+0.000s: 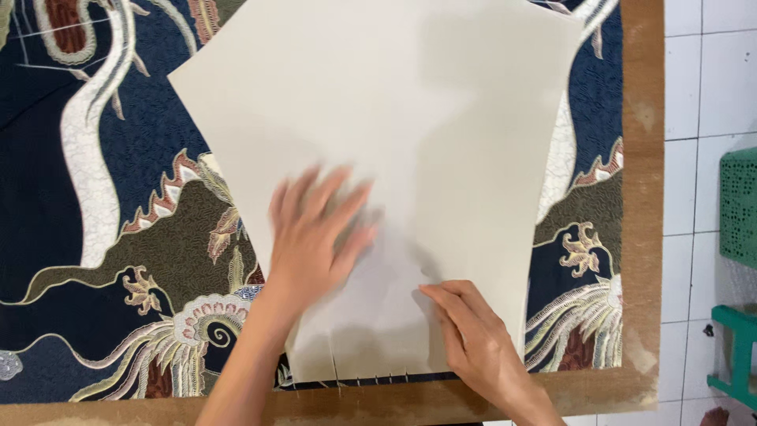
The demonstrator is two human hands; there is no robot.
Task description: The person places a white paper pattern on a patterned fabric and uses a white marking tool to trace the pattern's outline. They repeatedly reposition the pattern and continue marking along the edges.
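1. where the view begins at the left, a batik cloth (95,260) in navy, olive and cream lies spread flat over a brown board (643,197), its white band curving down the left side.
2. over the cloth's middle sits a pale paper pattern (378,102), a large shaped sheet turned at an angle, with small notches cut along its near edge; it seems laid there so its outline falls on the printed motifs.
3. the left hand (311,237) rests palm down on the pattern's lower left part, fingers spread apart and gripping nothing; it is blurred, so it looks to be sliding over the paper, likely to press it flat.
4. the right hand (473,339) lies just beside it at the lower edge, fingers together and flat, the forefinger pointing inward along a crease; it pins the sheet and clasps nothing, probably to stop it shifting.
5. to the right, white floor tiles (694,158) show past the board.
6. at the far right edge stand a green basket (740,205) and a teal stool (737,347), well apart from both hands.
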